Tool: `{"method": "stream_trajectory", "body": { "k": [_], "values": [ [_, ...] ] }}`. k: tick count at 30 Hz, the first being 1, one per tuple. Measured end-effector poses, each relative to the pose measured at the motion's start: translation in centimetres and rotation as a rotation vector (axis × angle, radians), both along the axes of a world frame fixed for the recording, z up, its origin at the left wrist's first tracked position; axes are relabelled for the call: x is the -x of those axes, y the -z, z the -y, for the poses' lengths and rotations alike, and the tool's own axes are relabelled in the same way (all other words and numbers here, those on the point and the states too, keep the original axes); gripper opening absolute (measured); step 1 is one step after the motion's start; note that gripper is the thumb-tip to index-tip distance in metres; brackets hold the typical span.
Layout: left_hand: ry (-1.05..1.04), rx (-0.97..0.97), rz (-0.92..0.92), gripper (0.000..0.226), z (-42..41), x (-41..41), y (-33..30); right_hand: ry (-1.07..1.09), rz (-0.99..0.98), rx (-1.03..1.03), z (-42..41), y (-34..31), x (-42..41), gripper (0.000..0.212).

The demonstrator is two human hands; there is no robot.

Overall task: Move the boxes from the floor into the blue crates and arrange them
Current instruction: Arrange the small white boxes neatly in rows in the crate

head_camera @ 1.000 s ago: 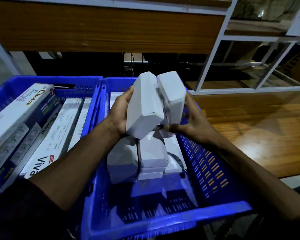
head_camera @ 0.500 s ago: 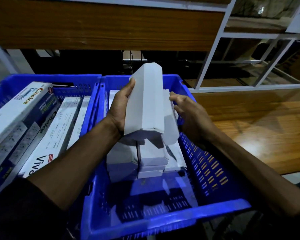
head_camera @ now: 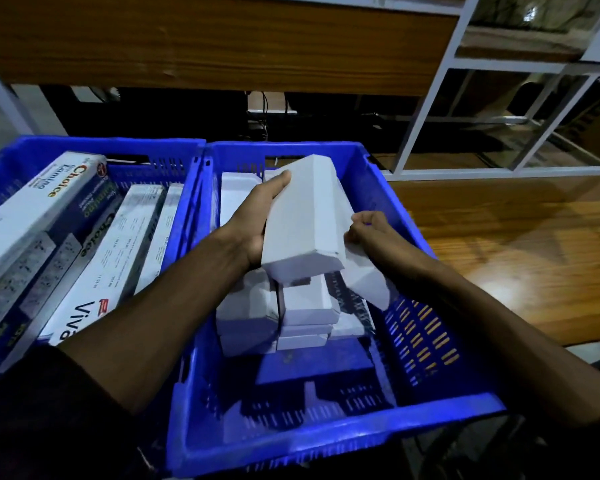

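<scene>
Two blue crates sit side by side. The left crate [head_camera: 32,150] is filled with long printed cartons [head_camera: 84,244] lying lengthwise. The right crate [head_camera: 343,431] holds a stack of white boxes [head_camera: 291,306] toward its far and middle part, with its near floor bare. To the right lies a wooden floor [head_camera: 516,254], and a white-framed shelf [head_camera: 465,98] stands beyond. Above the stack, the left hand [head_camera: 257,216] grips a long white box [head_camera: 305,220] along its left side, fingers stretched up the face. The right hand [head_camera: 368,230], fingers curled, holds a second white box [head_camera: 364,271] tilted against the crate's right wall, just beside the first.
</scene>
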State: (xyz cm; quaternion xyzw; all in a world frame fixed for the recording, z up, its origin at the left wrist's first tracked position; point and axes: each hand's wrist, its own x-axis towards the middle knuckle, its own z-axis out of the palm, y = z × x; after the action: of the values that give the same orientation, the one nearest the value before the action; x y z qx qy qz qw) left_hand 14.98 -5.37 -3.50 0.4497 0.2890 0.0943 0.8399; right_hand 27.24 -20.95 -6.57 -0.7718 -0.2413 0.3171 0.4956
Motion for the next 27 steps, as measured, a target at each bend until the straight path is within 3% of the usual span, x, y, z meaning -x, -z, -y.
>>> {"method": "stream_trajectory", "body": {
  "k": [5, 10, 16, 21, 24, 27],
  "values": [
    [-0.085, 0.021, -0.088, 0.032, -0.7, 0.1, 0.3, -0.072, 0.202, 0.332, 0.9, 1.0, -0.2, 0.074],
    [-0.083, 0.022, -0.128, 0.031, -0.5, 0.1, 0.2, -0.249, 0.41, 0.624, 0.6, 2.1, -0.3, 0.058],
    [-0.062, 0.007, -0.128, 0.029, -0.6, -0.1, 0.5, -0.384, 0.544, 0.606, -0.1, 2.7, 0.5, 0.03],
    [-0.058, 0.014, -0.13, 0.029, -0.6, -0.1, 0.6, -0.614, 0.655, 0.707, 0.8, 2.8, 0.1, 0.033],
    [-0.053, 0.021, -0.12, 0.028, -0.3, -0.1, 0.5, -0.609, 0.704, 0.7, 1.0, 2.7, 0.3, 0.039],
    [-0.046, 0.02, -0.117, 0.027, -0.3, 0.0, 0.5, -0.704, 0.644, 0.785, 1.1, 2.0, 0.2, 0.057]
  ]
}}
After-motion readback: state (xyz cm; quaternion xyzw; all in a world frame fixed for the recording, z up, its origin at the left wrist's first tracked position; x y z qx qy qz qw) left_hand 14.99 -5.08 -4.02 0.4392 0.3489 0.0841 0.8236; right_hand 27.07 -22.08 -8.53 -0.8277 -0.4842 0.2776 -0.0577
